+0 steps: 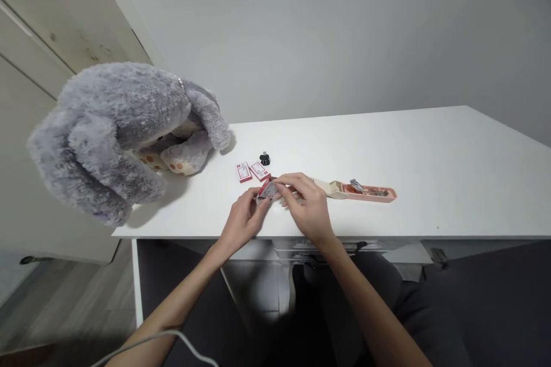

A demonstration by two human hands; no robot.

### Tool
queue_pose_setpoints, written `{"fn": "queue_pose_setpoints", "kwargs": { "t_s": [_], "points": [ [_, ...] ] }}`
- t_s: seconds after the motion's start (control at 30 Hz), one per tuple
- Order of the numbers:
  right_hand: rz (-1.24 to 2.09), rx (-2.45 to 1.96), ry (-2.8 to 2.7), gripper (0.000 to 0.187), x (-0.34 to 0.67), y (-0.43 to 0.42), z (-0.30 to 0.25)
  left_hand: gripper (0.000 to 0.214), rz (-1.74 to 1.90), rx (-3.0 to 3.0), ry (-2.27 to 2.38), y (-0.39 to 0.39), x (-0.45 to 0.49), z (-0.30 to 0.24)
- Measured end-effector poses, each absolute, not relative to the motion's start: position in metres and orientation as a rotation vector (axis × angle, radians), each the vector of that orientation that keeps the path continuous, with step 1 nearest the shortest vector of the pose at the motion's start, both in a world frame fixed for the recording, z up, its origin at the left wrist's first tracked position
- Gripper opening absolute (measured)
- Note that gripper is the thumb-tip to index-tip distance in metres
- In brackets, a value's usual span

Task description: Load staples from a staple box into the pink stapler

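Note:
Both my hands are together over the front of the white table, closed on a small red-and-grey box. My left hand (241,219) grips the lower left of the small box (270,189), thumb on its near side. From the right, my right hand (309,209) pinches its upper edge with thumb and fingertips. Fingers cover part of the box, and its contents cannot be made out. Just beyond lie two red-and-white boxes, a left one (243,172) and a right one (259,171). A small black object with a metal tip (264,159) rests behind them.
Right of my hands lies a long pink case (372,194) with a cream lid (333,188) folded back and small metal items inside. A large grey plush toy (124,109) sits on the left of the white table (430,160). A pale cable (167,333) crosses my left forearm.

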State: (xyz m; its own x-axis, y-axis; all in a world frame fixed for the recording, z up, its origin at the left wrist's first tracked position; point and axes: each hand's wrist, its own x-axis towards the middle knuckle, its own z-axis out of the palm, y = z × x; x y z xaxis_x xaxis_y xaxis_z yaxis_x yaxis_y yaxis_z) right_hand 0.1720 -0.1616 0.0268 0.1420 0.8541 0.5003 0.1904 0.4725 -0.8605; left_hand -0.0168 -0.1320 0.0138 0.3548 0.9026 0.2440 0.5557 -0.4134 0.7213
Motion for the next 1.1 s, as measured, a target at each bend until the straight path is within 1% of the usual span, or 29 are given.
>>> {"fn": "queue_pose_setpoints", "kwargs": {
  "t_s": [0.2,0.37,0.43,0.53,0.67,0.73,0.9,1.1],
  "points": [
    [0.709,-0.971,-1.265,0.021,0.172,-0.161,0.025,0.034,0.841,2.103,1.297,-0.130,-0.019,0.008],
    [0.711,-0.971,-1.192,0.024,0.171,-0.156,0.018,0.031,0.873,2.105,1.282,-0.130,-0.018,0.008],
    [0.715,-0.972,-1.151,0.024,0.170,-0.154,0.013,0.031,0.918,2.093,1.271,-0.130,-0.017,0.007],
    [0.746,-0.972,-1.078,0.025,0.168,-0.151,0.007,0.032,1.100,2.099,1.263,-0.131,-0.017,0.006],
    [0.794,-0.979,-1.013,0.027,0.165,-0.150,-0.002,0.014,1.250,2.300,1.227,-0.132,-0.017,0.004],
    [0.812,-0.985,-1.007,0.028,0.164,-0.150,-0.005,0.013,1.259,2.390,1.253,-0.132,-0.016,0.004],
    [0.823,-0.976,-1.011,0.029,0.163,-0.150,-0.008,0.019,1.249,2.475,1.377,-0.132,-0.016,0.002],
    [0.876,-0.963,-1.027,0.030,0.163,-0.151,-0.008,0.012,1.215,2.475,1.419,-0.130,-0.017,0.000]
  ]
}}
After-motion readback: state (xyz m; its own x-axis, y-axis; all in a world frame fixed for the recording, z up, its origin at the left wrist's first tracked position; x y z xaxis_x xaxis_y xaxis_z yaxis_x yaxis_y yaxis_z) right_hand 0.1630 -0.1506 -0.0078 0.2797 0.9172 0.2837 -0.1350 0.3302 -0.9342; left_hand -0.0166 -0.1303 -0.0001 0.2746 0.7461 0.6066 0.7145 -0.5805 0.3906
